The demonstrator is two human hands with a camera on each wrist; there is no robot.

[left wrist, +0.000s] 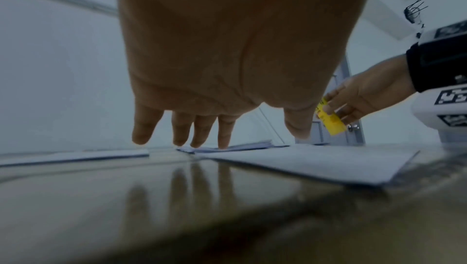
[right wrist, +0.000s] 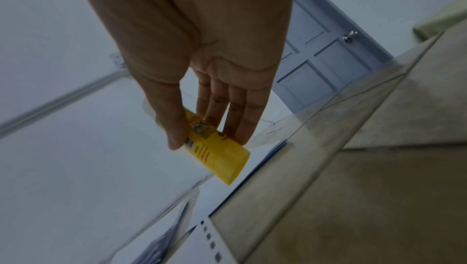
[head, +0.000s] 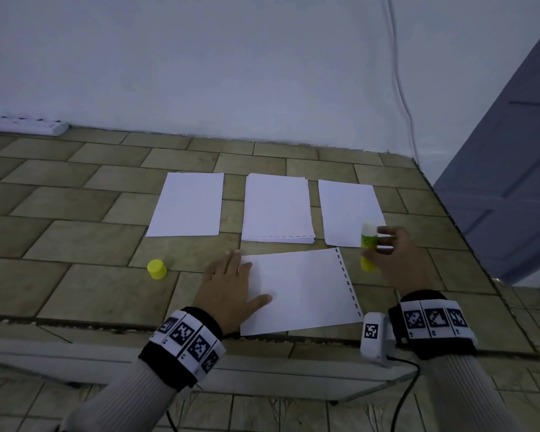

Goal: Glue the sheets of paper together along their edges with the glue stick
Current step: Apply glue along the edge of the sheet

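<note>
A white sheet (head: 303, 291) with a dashed line along its right edge lies nearest me on the tiled counter. My left hand (head: 228, 285) lies flat on its left end, fingers straight (left wrist: 225, 132). My right hand (head: 393, 254) pinches a yellow glue stick (head: 368, 247) between thumb and fingers, uncapped white end up, held above the counter just right of the sheet's far right corner. The same glue stick (right wrist: 215, 148) shows in the right wrist view, and again as the glue stick (left wrist: 331, 120) in the left wrist view. Its yellow cap (head: 157, 269) stands on the counter left of my left hand.
Beyond the near sheet lie a single sheet (head: 187, 204) at left, a stack of sheets (head: 278, 208) with a dashed front edge in the middle, and another sheet (head: 346, 210) at right. A power strip (head: 28, 124) sits against the wall. The counter edge runs along the right, beside a door (head: 512, 169).
</note>
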